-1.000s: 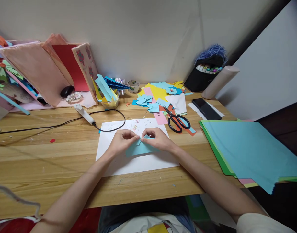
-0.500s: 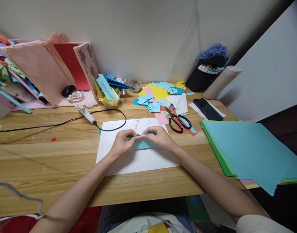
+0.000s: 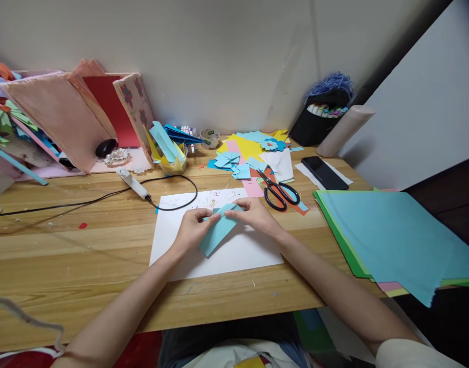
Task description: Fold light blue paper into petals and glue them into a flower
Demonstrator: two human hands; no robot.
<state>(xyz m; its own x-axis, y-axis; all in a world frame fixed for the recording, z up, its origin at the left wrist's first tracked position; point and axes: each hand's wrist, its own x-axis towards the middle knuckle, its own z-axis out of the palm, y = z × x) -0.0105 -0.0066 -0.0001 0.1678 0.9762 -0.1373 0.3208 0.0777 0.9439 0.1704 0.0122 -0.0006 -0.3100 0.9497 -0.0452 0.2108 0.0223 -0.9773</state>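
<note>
A folded piece of light blue paper [image 3: 218, 236] is held above a white sheet [image 3: 188, 267], tilted with one corner pointing down toward me. My left hand [image 3: 193, 228] pinches its left upper edge, thumb on the front. On the other side my right hand [image 3: 254, 214] grips the upper right part between thumb and fingers. Both thumbs nearly meet near the top edge. The fingers behind the paper are partly hidden. Black-handled scissors [image 3: 279, 191] lie just beyond my right hand, on paper scraps.
Cut paper pieces [image 3: 242, 148] are heaped at the back. A phone [image 3: 325, 173] and a stack of coloured sheets [image 3: 391, 240] lie at right. A black cable [image 3: 84, 202] runs from the left to a white plug [image 3: 133, 183]. A black pen holder [image 3: 314, 122] stands by the wall.
The light blue paper has turned from lying level to a slant, showing more of its face, with a corner now pointing down. My hands stay close together on it.
</note>
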